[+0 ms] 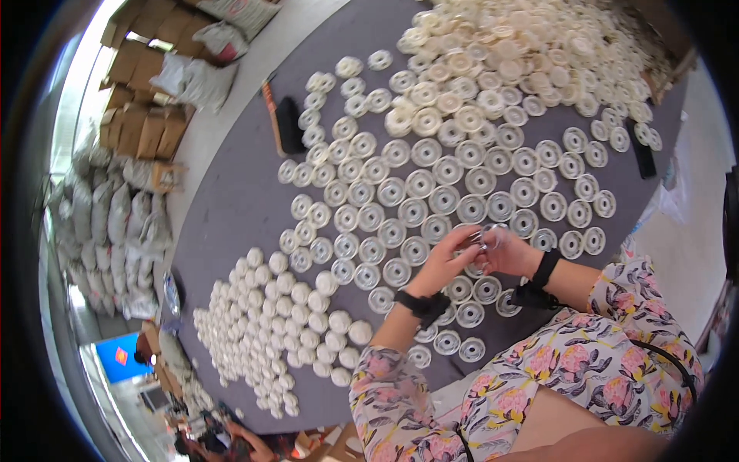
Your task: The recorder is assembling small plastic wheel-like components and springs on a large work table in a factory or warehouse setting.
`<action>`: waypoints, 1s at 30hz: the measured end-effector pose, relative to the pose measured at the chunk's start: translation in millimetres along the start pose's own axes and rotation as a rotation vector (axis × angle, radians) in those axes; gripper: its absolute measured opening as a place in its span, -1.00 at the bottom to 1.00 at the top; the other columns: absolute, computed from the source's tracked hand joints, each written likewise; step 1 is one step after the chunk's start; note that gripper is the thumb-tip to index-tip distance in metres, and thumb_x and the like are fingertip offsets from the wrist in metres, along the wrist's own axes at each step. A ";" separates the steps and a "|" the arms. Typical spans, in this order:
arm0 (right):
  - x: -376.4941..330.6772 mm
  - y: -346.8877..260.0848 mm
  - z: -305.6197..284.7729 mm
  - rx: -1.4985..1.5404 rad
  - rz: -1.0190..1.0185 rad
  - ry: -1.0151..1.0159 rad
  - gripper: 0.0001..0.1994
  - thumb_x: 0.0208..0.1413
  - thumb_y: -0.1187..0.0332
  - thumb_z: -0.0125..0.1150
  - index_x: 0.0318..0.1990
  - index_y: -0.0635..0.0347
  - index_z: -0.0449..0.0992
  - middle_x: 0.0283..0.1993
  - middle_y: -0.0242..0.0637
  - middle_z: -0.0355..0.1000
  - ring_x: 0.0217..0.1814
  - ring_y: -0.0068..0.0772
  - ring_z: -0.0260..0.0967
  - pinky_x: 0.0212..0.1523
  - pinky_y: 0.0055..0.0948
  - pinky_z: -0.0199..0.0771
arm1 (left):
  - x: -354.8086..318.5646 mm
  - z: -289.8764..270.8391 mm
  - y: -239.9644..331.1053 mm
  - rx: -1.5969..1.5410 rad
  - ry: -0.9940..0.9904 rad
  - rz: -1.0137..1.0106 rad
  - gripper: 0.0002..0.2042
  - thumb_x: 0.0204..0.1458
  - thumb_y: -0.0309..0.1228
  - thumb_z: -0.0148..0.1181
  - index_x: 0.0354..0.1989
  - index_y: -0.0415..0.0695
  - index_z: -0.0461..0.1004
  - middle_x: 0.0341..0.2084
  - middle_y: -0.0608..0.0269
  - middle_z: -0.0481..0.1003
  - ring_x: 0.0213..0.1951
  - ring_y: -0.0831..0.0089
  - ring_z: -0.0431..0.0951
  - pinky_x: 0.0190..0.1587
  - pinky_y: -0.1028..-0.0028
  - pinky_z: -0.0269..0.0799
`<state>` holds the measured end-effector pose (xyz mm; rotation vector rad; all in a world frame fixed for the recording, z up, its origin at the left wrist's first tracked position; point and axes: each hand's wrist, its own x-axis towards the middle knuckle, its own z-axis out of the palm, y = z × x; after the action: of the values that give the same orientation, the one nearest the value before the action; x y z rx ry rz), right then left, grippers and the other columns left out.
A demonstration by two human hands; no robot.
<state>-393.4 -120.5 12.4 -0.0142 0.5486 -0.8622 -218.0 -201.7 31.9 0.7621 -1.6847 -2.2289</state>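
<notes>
Landmark: the disc heap (531, 46) on the grey counter (231, 192). The clear round part (490, 237) is on the near side of the heap, above spread discs (419, 183). The right hand (508, 252) has its grip closed on the part. The left hand (444, 262) has fingers partly curled at its edge; whether that grip pinches it cannot be determined. The brush (289, 127) lies left of the heap.

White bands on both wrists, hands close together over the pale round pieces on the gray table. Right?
Not quite: the head view shows black wristbands, not white. The left hand and right hand are close together over the pale round pieces on the gray table.
</notes>
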 end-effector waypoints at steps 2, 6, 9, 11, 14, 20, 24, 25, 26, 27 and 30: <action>3.0 1.5 6.3 -0.012 0.045 -0.015 -0.65 -0.02 0.15 0.02 -0.13 0.16 0.41 -0.30 -0.34 0.41 -0.34 -0.49 0.37 -0.42 -0.51 0.38 | -11.9 13.7 1.5 -0.033 0.098 0.051 -0.54 -0.03 -0.49 0.16 0.09 -0.17 0.24 -0.03 0.22 0.36 0.01 0.39 0.36 0.03 0.40 0.27; 5.6 10.6 21.0 -0.037 0.015 0.036 -0.64 0.06 0.16 -0.09 -0.06 0.16 0.35 -0.18 -0.30 0.40 -0.23 -0.37 0.40 -0.43 -0.46 0.43 | -31.9 14.0 -7.2 0.433 0.379 0.197 -0.61 0.00 -0.52 0.11 0.05 -0.18 0.29 -0.02 0.14 0.35 0.02 0.41 0.36 0.02 0.45 0.27; 11.9 22.0 31.5 -0.244 -0.082 0.185 -0.62 0.18 0.13 -0.24 0.07 0.10 0.23 0.00 -0.19 0.33 -0.19 -0.27 0.41 -0.30 -0.34 0.48 | -40.9 -0.8 -29.1 0.337 0.599 0.142 -0.66 0.00 -0.48 0.11 0.00 -0.19 0.36 -0.19 0.20 0.46 -0.22 0.50 0.46 -0.21 0.51 0.37; 9.9 16.7 27.9 -0.219 -0.160 0.228 -0.62 0.19 0.12 -0.24 0.07 0.10 0.23 0.00 -0.19 0.33 -0.19 -0.28 0.41 -0.32 -0.36 0.48 | -37.7 -17.7 -25.1 0.054 0.708 -0.054 -0.72 0.00 -0.48 0.09 -0.07 -0.19 0.42 -0.34 0.24 0.51 -0.39 0.57 0.46 -0.37 0.57 0.36; 4.9 9.4 21.5 -0.202 -0.231 0.267 -0.61 0.20 0.12 -0.25 0.08 0.11 0.24 -0.04 -0.18 0.35 -0.22 -0.34 0.41 -0.37 -0.41 0.48 | -31.8 -73.3 -26.4 0.034 0.842 0.022 -0.78 -0.01 -0.49 0.08 -0.15 -0.18 0.48 -0.41 0.24 0.51 -0.50 0.62 0.41 -0.43 0.59 0.33; -23.6 6.7 14.2 -0.307 -0.222 0.298 -0.63 0.17 0.20 -0.23 0.05 0.17 0.26 -0.11 -0.16 0.39 -0.32 -0.43 0.40 -0.38 -0.41 0.48 | -42.5 -215.8 -63.6 0.609 1.166 -0.188 -0.67 -0.10 -0.39 0.15 -0.18 -0.37 0.45 -0.41 0.06 0.53 -0.39 0.34 0.52 -0.25 0.44 0.39; -44.4 7.5 9.3 -0.349 -0.205 0.408 -0.66 0.13 0.27 -0.24 0.01 0.18 0.27 -0.13 -0.15 0.40 -0.31 -0.44 0.40 -0.38 -0.43 0.47 | -37.6 -242.0 -77.2 0.542 1.177 -0.350 -0.65 -0.19 -0.31 0.25 -0.27 -0.32 0.49 -0.39 -0.03 0.52 -0.35 0.24 0.53 -0.26 0.37 0.39; -50.0 3.8 4.5 -0.341 -0.226 0.413 -0.66 0.13 0.25 -0.23 0.01 0.18 0.27 -0.13 -0.15 0.40 -0.31 -0.44 0.40 -0.39 -0.45 0.46 | -26.0 -227.2 -68.8 0.809 1.230 -0.316 -0.61 -0.24 -0.35 0.24 -0.23 -0.36 0.45 -0.44 0.03 0.51 -0.39 0.34 0.50 -0.29 0.38 0.39; -50.4 2.8 5.1 -0.338 -0.230 0.413 -0.66 0.13 0.25 -0.23 0.01 0.18 0.27 -0.13 -0.15 0.40 -0.31 -0.44 0.40 -0.39 -0.45 0.46 | -26.3 -222.9 -66.9 0.812 1.228 -0.313 -0.61 -0.24 -0.35 0.24 -0.23 -0.36 0.45 -0.44 0.03 0.51 -0.39 0.34 0.50 -0.29 0.38 0.39; -49.1 3.2 5.1 -0.326 -0.234 0.391 -0.65 0.13 0.24 -0.22 0.01 0.19 0.27 -0.13 -0.15 0.40 -0.31 -0.44 0.40 -0.40 -0.44 0.45 | -31.4 -219.3 -64.5 0.869 1.291 -0.191 -0.61 -0.23 -0.36 0.24 -0.22 -0.35 0.44 -0.45 0.05 0.50 -0.41 0.33 0.49 -0.30 0.38 0.39; -47.1 -2.1 7.8 -0.279 -0.239 0.410 -0.64 0.03 0.34 -0.17 0.00 0.25 0.27 -0.17 -0.13 0.40 -0.34 -0.40 0.42 -0.40 -0.42 0.50 | -2.9 -151.7 -43.5 0.509 1.083 0.007 -0.59 -0.21 -0.39 0.30 -0.16 -0.30 0.40 -0.40 0.12 0.44 -0.42 0.38 0.43 -0.34 0.43 0.37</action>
<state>-415.9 -89.4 40.9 -0.1624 1.0660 -1.0219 -128.6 -311.2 -38.4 1.6499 -1.5613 -0.9373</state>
